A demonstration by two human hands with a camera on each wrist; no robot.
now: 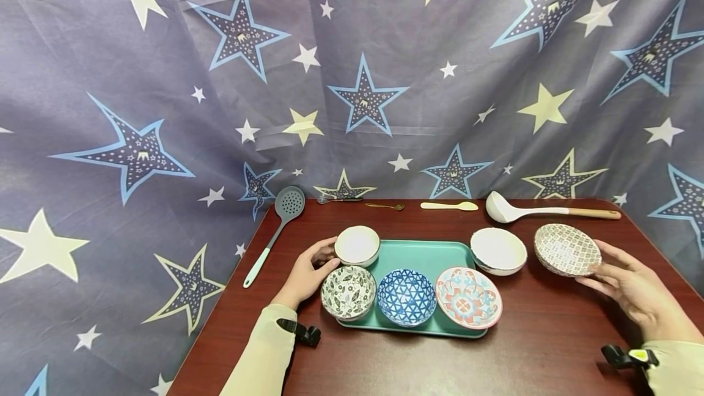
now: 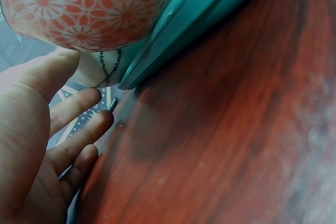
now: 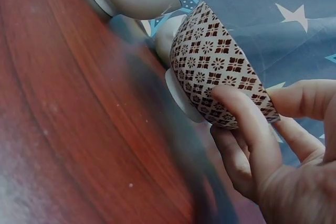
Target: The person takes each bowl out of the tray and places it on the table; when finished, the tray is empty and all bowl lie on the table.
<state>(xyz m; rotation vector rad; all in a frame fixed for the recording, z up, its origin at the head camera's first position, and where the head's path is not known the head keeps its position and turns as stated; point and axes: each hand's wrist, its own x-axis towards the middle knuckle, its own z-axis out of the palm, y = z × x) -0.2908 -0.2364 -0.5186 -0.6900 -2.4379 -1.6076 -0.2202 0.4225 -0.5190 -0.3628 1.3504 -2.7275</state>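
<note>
My right hand (image 1: 640,292) grips the near right side of a brown-and-white patterned bowl (image 1: 566,249). In the right wrist view, this bowl (image 3: 210,69) tilts, its foot seemingly off the table, with thumb and fingers at its rim and side. My left hand (image 1: 308,274) is at the tray's left, fingers loosely bent, beside a plain white bowl (image 1: 357,245) and a leaf-patterned bowl (image 1: 349,293). The left wrist view shows the thumb close by a bowl's orange flowered outside (image 2: 89,9); whether it touches is unclear. The other left fingers hold nothing.
On the teal tray (image 1: 423,252) also sit a blue triangle-patterned bowl (image 1: 407,298) and a pink-and-blue bowl (image 1: 469,298). Another white bowl (image 1: 498,252) stands right of it. A slotted skimmer (image 1: 280,219), small cutlery (image 1: 448,206) and a ladle (image 1: 550,211) lie around the back.
</note>
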